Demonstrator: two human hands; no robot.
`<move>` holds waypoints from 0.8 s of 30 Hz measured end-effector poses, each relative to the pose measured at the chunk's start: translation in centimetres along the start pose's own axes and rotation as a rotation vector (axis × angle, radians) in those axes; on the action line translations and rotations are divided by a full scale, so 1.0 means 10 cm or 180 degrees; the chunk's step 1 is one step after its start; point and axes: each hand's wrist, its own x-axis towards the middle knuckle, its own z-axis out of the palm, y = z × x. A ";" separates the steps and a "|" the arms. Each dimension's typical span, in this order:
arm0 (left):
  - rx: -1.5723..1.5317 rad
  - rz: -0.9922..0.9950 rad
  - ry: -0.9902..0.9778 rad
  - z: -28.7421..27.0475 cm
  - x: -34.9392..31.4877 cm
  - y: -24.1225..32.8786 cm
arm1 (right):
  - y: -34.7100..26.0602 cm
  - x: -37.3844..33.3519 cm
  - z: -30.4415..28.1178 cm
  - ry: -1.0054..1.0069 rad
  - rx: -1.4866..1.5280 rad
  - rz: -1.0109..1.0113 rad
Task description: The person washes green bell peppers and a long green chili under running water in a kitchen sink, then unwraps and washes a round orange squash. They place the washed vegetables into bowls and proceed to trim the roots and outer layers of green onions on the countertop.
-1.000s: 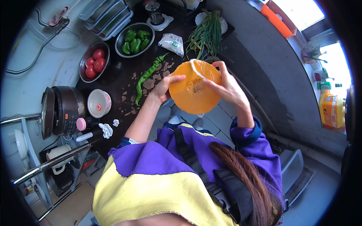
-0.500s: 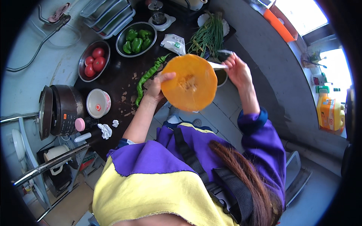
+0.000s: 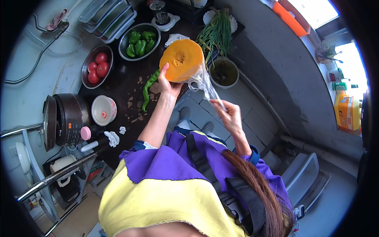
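Observation:
A cut pumpkin half, orange flesh and seed hollow showing, rests in my left hand, which grips it from below with the thumb on its near left rim. Clear plastic wrap trails from the pumpkin's right side, partly peeled away and bunched. My right hand pinches the loose end of that wrap, apart from the pumpkin and nearer to me. Just left of my left hand, a long green chili pepper lies on the dark table.
Behind stand a bowl of green peppers and a bowl of tomatoes. Scallions lie at the far right, above a bucket of murky liquid. Left are a white bowl, a rice cooker and crumpled tissue.
The pumpkin half has moved left and away from me. My right hand has come down toward me, pulling the plastic wrap off the pumpkin's face and stretching it out.

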 end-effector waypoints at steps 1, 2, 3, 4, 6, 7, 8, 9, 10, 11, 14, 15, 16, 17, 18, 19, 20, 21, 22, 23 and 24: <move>-0.0070 -0.0004 0.0038 0.02 0.00 -0.04 | -0.03 -0.01 -0.03 0.0396 -0.0247 -0.0486; -0.0143 -0.0006 0.0071 0.03 0.01 -0.07 | -0.08 -0.05 -0.13 0.0451 -0.1054 -0.0853; -0.0132 0.0015 -0.0004 0.05 0.01 -0.09 | -0.11 -0.09 -0.19 0.0609 -0.1734 -0.1502; -0.0187 -0.0042 0.0045 0.06 0.02 -0.11 | -0.14 -0.13 -0.25 0.0798 -0.2361 -0.2135; -0.0235 -0.0100 0.0146 0.09 0.01 -0.14 | -0.17 -0.24 -0.32 0.0921 -0.2352 -0.2207; -0.0305 -0.0025 0.0117 0.12 0.01 -0.16 | -0.17 -0.26 -0.34 0.0804 -0.1075 -0.2107; -0.0299 0.0007 0.0101 0.14 0.00 -0.18 | -0.18 -0.27 -0.37 0.0585 -0.0058 -0.1777; -0.0270 0.0016 0.0149 0.17 -0.01 -0.21 | -0.16 -0.24 -0.36 0.0086 0.1960 -0.1156; -0.0210 0.0026 0.0201 0.20 -0.02 -0.24 | -0.15 -0.21 -0.38 0.0037 0.3196 -0.0517; -0.0279 0.0041 0.0242 0.23 -0.04 -0.28 | -0.11 -0.15 -0.35 -0.0174 0.3432 -0.0535; -0.0374 0.0114 0.0410 0.32 -0.12 -0.40 | 0.04 0.07 -0.28 -0.0285 0.3751 -0.0239; -0.0375 0.0215 0.0462 0.33 -0.15 -0.45 | 0.14 0.12 -0.24 -0.0118 0.3232 0.0050; -0.0326 0.0355 0.0412 0.34 -0.18 -0.48 | 0.26 0.16 -0.19 0.0074 0.2721 0.0303; -0.0267 0.0490 0.0382 0.34 -0.22 -0.50 | 0.41 0.18 -0.15 0.0098 0.1858 0.0370; -0.0198 0.0568 0.0416 0.32 -0.25 -0.53 | 0.60 0.20 -0.13 0.0013 0.1056 0.0309; -0.0313 0.0602 0.0481 0.29 -0.30 -0.52 | 0.83 0.21 -0.14 -0.0154 0.0800 0.0254; -0.0280 0.0802 0.0482 0.23 -0.36 -0.50 | 1.11 0.22 -0.16 -0.0309 0.0939 0.0301; -0.0277 0.0923 0.0485 0.16 -0.43 -0.47 | 1.41 0.29 -0.25 -0.0528 0.1086 0.0650; -0.0260 0.1050 0.0486 0.08 -0.51 -0.42 | 1.75 0.35 -0.34 -0.0767 0.1287 0.0818; -0.0202 0.1153 0.0507 -0.02 -0.61 -0.35 | 2.12 0.37 -0.38 -0.0716 0.1727 0.1270; -0.0113 0.1272 0.0417 -0.12 -0.73 -0.27 | 2.49 0.38 -0.40 -0.0479 0.1787 0.1595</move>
